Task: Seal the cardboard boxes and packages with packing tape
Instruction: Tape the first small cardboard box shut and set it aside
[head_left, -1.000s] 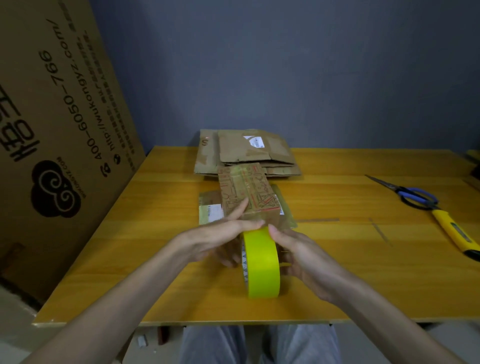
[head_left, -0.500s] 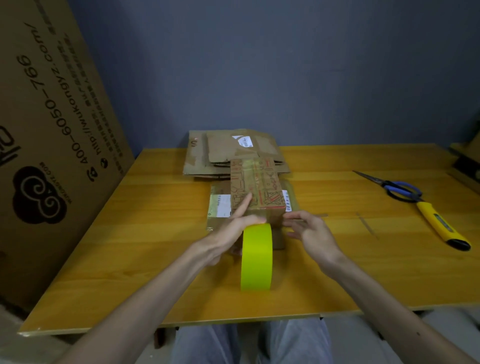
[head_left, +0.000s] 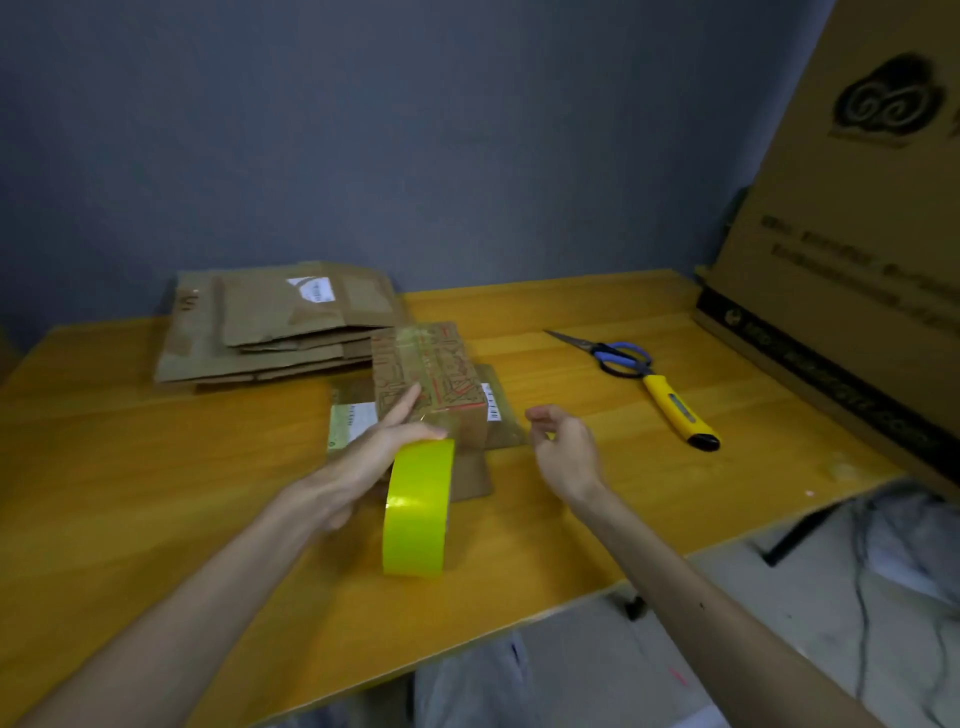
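Grips the tape roll (head_left: 418, 509) with the left hand (head_left: 363, 462): thumb laid across its top, index finger stretched forward onto the small box (head_left: 431, 374). Holds the right hand (head_left: 563, 452) raised just right of that box, fingers loosely curled, nothing in them (clear of roll and box alike). Found on edge on the table (head_left: 156, 467), at the box's near end: roll, yellow-green face toward the wearer, core axis running left-right. Box lengthwise away from the wearer, resting on flat packages (head_left: 348, 421).
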